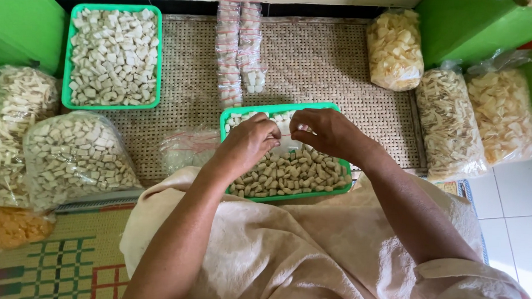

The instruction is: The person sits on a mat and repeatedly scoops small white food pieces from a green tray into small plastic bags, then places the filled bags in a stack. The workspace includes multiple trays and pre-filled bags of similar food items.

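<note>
In the head view, both hands meet over a green tray (pixel 330 194) at the centre of the frame, which holds small tan oblong crackers (pixel 289 174). The left hand (pixel 248 144) and the right hand (pixel 329 133) pinch a small clear plastic packet (pixel 286 135) between them, fingers curled closed on its top edge; the packet hangs just above the tray's far end. What is inside the packet is too small to tell.

Above the hands, near the top centre, two rows of filled small packets (pixel 237 52) lie on a woven mat (pixel 323 62). At the upper left sits a second green tray (pixel 68 57) full of white cracker pieces. Large clear bags of crackers (pixel 74 156) lie at the left, and three more bags (pixel 449 124) at the right. A beige cloth (pixel 297 252) covers the person's lap at the bottom.
</note>
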